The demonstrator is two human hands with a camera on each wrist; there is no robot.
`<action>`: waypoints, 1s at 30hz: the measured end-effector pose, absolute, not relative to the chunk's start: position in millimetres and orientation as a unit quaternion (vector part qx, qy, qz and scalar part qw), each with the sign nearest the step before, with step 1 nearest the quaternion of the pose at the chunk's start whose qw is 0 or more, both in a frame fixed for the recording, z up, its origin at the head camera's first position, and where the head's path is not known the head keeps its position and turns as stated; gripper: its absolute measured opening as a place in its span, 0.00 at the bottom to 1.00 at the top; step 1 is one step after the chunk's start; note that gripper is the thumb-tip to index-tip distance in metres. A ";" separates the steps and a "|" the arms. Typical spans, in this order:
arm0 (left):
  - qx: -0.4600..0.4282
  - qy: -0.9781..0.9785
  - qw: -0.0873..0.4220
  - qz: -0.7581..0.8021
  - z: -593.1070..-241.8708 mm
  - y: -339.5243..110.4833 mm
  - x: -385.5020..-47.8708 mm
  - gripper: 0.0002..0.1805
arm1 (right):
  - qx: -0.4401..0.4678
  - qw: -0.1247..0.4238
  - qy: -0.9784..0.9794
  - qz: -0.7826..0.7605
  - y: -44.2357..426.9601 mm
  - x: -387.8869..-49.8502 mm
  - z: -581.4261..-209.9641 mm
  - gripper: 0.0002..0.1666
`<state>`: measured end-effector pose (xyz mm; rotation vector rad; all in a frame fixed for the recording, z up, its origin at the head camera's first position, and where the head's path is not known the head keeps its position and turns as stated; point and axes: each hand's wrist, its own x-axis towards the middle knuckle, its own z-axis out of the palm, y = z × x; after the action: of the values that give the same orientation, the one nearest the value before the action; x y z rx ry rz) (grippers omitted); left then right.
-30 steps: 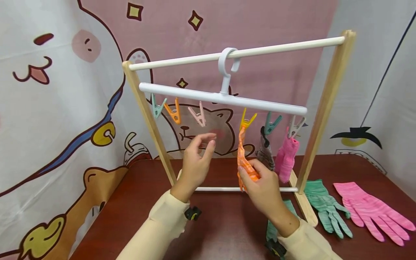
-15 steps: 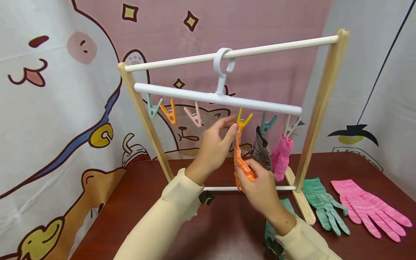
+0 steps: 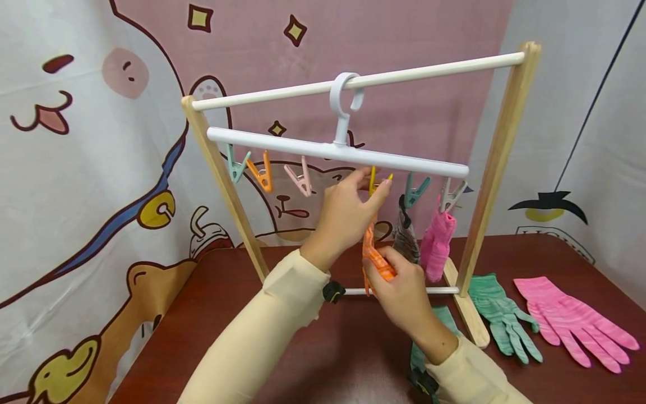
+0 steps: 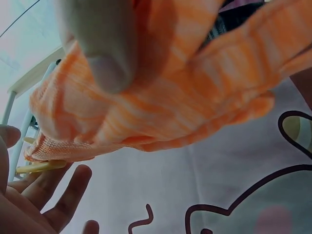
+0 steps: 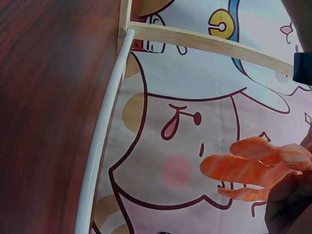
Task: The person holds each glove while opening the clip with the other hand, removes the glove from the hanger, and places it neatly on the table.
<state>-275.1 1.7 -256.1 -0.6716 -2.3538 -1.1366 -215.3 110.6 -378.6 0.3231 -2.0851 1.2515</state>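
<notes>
In the head view, the left hand has its thumb and index finger around the yellow clip under the white hanger bar. Below it, the right hand pinches the orange glove, which hangs from that clip. The left wrist view shows the left hand's fingers by the yellow clip, with the right thumb pressed on the orange glove. Orange glove fingers extend beyond the right hand in the right wrist view.
Grey and pink items hang from clips at the bar's right; several bare clips hang at its left. A wooden stand holds the hanger. Green and pink gloves lie on the table.
The left hand has moved right and up from beside the orange glove to the yellow clip. The right hand has kept hold of the glove. The head view has shifted slightly.
</notes>
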 end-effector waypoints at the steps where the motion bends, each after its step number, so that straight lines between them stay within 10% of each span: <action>1: -0.238 -0.854 0.225 -0.404 -255.1 3.2 -275.3 0.25 | 0.124 0.338 -0.800 0.480 110.5 -215.2 -378.5 0.04; 30: -0.256 -0.856 0.289 -0.345 -257.8 7.0 -277.6 0.22 | 0.135 0.349 -0.800 0.470 109.7 -214.7 -380.9 0.06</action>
<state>-277.6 7.0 -257.8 -0.6835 -2.2845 -0.9209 -214.7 109.7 -380.9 0.3500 -2.0727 1.2173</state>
